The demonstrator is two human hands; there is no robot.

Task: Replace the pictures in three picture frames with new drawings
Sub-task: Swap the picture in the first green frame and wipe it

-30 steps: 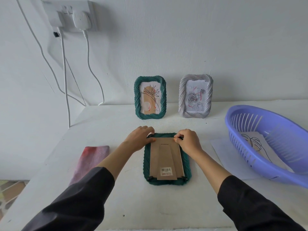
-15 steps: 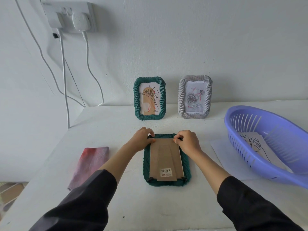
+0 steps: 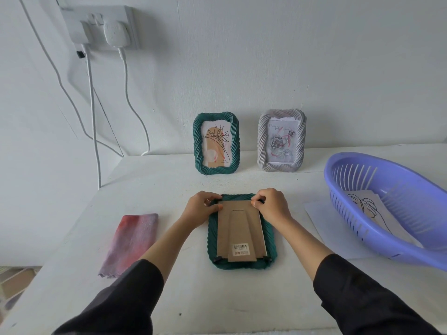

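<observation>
frame (image 3: 269, 234) lies face down mid table (image 3: 188, 293); left hand (image 3: 202, 209) and right hand (image 3: 272, 207) pinch its 11 and 1 o'clock corners. best to free both corners fully, then lift the backing (image 3: 239, 228) evenly.

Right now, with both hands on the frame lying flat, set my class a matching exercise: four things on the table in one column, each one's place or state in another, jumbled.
Things:
1 grey frame
2 flat green frame
3 basket
4 cloth

Places or states:
A at the left side of the table
B holds a line drawing
C stands upright at the back
D face down, held by the left hand and right hand

Pairs: 1-C, 2-D, 3-B, 4-A
</observation>
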